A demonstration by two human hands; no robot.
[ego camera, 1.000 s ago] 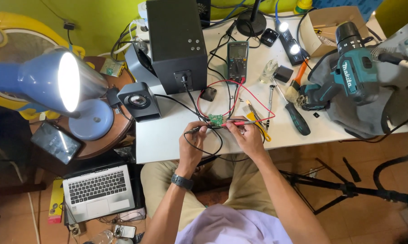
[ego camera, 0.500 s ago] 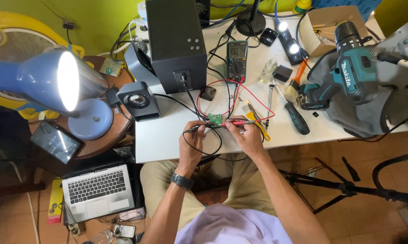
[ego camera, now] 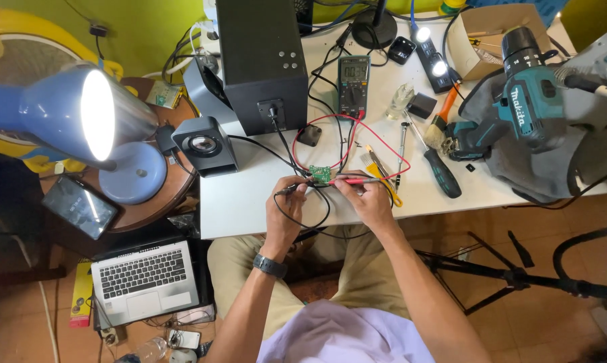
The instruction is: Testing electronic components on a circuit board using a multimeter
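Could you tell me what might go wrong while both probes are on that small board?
The small green circuit board lies loose on the table, so the red probe in the right hand could slip and bridge contacts. The looped black lead under the left hand might snag and drag the board.

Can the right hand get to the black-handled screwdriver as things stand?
Probably yes. The screwdriver lies in the open on the table, just right of the right hand, nothing between, but that hand holds a red probe.
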